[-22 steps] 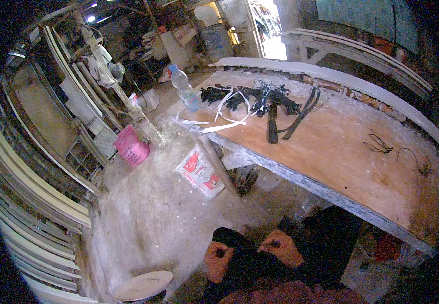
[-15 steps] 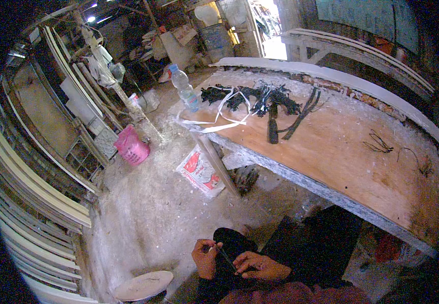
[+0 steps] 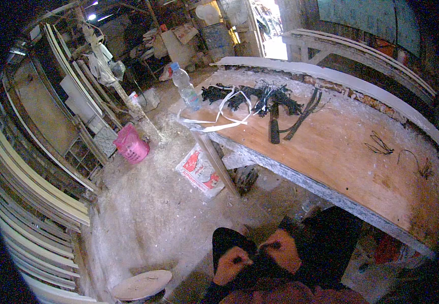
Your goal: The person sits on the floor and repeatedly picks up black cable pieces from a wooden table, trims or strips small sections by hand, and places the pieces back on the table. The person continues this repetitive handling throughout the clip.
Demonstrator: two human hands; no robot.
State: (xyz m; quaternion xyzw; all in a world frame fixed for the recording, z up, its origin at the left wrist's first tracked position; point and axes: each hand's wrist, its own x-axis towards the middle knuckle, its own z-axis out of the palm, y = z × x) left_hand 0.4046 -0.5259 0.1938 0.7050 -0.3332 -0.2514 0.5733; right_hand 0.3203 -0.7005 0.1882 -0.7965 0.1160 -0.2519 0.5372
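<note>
Close over my dark-clothed lap, my left hand (image 3: 232, 264) has its fingers curled inward. Just to its right, my right hand (image 3: 284, 248) is also closed, its fingertips turned toward the left one. A small gap parts the hands. Whatever they grip is too thin and dark against the trousers to make out. On the wooden tabletop (image 3: 326, 152) ahead lie bundles of short black strands (image 3: 270, 96), a dark handle-shaped tool (image 3: 273, 130), a flat dark strip (image 3: 305, 114) and a loop of white strap (image 3: 224, 123).
A clear plastic bottle (image 3: 185, 88) with a blue cap stands at the table's left corner. Thin dark wires (image 3: 379, 143) lie at the right. A pink bag (image 3: 131, 144) and a printed sack (image 3: 199, 169) are on the floor, a round stool (image 3: 142, 285) is near left, and stacked mouldings (image 3: 37, 187) line the left.
Both hands have shifted right, and my right hand has risen and turned. The thin dark strand that stretched between them earlier can no longer be made out.
</note>
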